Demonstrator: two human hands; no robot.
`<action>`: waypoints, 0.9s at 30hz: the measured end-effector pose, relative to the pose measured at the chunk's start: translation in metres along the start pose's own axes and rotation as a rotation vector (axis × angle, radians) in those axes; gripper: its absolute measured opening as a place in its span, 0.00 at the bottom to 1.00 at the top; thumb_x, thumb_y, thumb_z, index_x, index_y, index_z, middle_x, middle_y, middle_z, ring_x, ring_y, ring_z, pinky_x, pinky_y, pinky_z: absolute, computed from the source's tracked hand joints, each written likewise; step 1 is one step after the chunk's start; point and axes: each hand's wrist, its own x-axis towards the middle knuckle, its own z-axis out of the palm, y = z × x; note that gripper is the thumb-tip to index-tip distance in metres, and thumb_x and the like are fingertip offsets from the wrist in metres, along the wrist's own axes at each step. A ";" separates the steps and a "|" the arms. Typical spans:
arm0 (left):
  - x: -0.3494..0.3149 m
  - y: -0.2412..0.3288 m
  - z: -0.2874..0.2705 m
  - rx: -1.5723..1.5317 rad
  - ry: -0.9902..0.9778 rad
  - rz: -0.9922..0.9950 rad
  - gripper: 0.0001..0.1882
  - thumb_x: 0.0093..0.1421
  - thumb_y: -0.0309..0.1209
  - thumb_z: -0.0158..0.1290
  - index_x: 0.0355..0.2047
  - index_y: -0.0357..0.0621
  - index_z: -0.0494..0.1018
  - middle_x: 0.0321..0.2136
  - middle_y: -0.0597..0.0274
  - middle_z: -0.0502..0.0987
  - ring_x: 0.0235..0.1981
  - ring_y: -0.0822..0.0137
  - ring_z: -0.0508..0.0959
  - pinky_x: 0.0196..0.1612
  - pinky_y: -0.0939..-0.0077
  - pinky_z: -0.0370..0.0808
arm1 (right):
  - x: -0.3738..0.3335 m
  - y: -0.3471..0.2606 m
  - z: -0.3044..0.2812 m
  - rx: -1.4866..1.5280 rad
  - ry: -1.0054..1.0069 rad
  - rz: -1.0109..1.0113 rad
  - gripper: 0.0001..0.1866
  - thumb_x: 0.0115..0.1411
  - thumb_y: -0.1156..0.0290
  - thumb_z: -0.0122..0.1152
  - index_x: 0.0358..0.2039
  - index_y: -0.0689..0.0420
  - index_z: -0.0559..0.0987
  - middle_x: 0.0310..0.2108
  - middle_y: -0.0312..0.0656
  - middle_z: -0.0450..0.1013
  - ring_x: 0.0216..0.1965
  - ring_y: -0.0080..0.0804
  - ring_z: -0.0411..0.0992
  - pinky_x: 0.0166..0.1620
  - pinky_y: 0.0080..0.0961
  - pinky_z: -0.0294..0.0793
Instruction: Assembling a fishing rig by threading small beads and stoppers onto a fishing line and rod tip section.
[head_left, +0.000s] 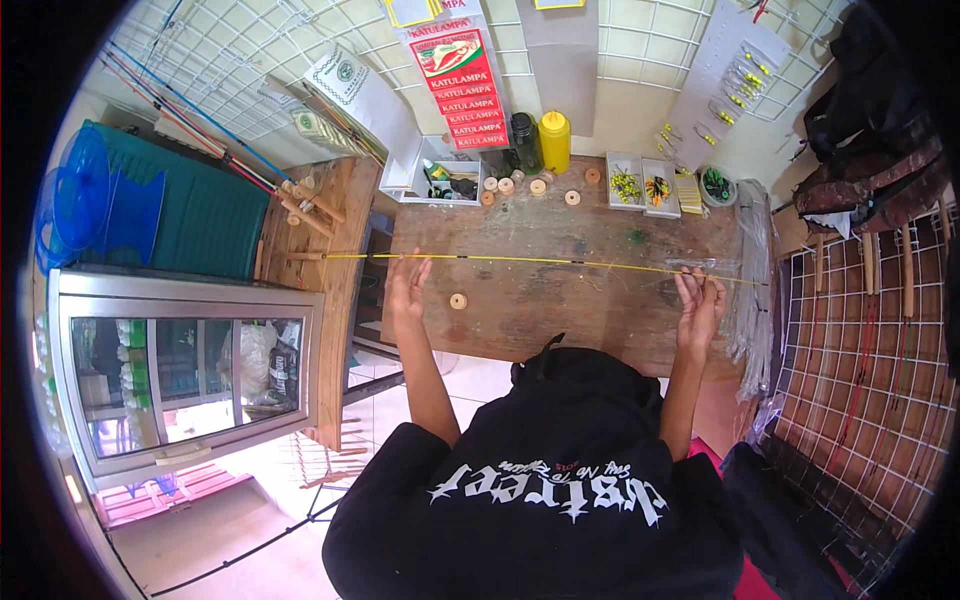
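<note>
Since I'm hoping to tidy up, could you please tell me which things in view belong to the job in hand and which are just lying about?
Seemingly in the job:
yellow rod, at the left hand and right hand
wooden handle at the rod's left end

Apparently just lying about:
wooden disc on the table
yellow bottle
blue reel

Light bright, diffuse, source unseen; floor (220, 535) past bench's near-left corner washed out | bench (530, 315) evenly lit, shadows soft | clear plastic (755, 290) along its right edge glared | dark bags (870, 100) beyond far-right corner lost detail | fisheye bowed wire grid (850, 385), rim went black
</note>
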 end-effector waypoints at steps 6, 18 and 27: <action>-0.054 -0.040 0.058 0.562 0.307 0.368 0.27 0.62 0.33 0.54 0.57 0.36 0.60 0.56 0.46 0.67 0.53 0.51 0.70 0.56 0.63 0.69 | -0.017 0.010 0.025 0.007 -0.076 -0.029 0.09 0.67 0.70 0.52 0.43 0.59 0.65 0.45 0.56 0.69 0.47 0.54 0.73 0.49 0.51 0.79; -0.181 -0.083 0.216 1.031 -0.946 0.847 0.18 0.58 0.28 0.58 0.49 0.42 0.73 0.47 0.52 0.74 0.50 0.56 0.74 0.53 0.62 0.69 | -0.056 -0.007 0.066 -0.005 -0.170 -0.032 0.08 0.68 0.69 0.50 0.42 0.58 0.64 0.42 0.54 0.72 0.46 0.47 0.75 0.50 0.44 0.78; -0.191 -0.095 0.238 0.984 -1.112 0.560 0.10 0.55 0.28 0.61 0.39 0.43 0.80 0.31 0.59 0.80 0.26 0.67 0.78 0.28 0.76 0.72 | -0.064 -0.019 0.058 -0.079 -0.146 -0.137 0.07 0.66 0.71 0.53 0.39 0.61 0.69 0.39 0.56 0.76 0.41 0.38 0.77 0.48 0.37 0.78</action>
